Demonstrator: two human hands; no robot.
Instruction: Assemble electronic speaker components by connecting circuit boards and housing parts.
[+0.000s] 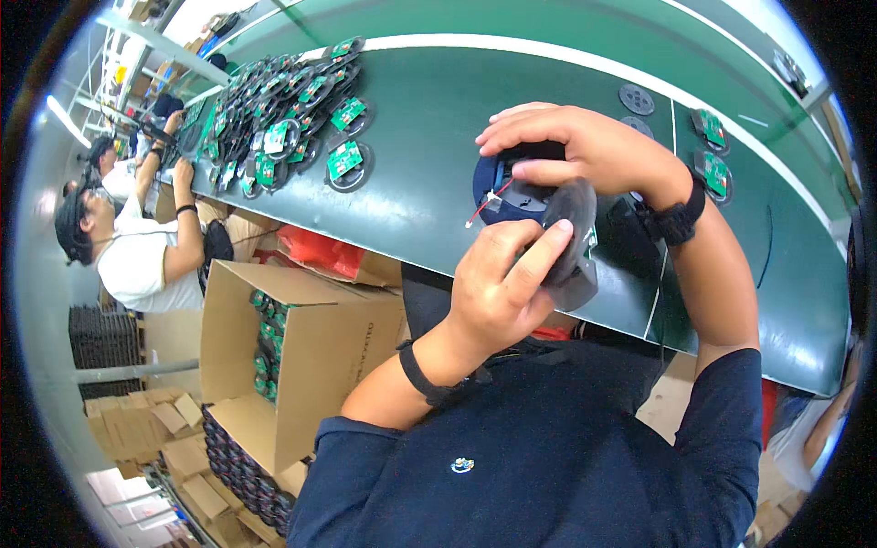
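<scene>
My left hand (498,283) is closed around a dark round plastic disc (572,228), held tilted, with a bit of green circuit board showing at its right edge. Just beyond it, my right hand (585,146) curls over a dark blue round housing (489,187), thumb at its opening and fingers over its far rim. A thin red wire (479,210) with a small white connector sticks out of that housing. The disc overlaps the housing's near right side; whether they touch I cannot tell. My palm hides part of the housing.
On the green workbench (420,119), a large heap of black discs with green boards (283,110) lies at left. Two more board discs (714,173) and grey perforated discs (637,99) lie at right. An open cardboard box (306,356) stands below left. Co-workers (137,237) sit farther left.
</scene>
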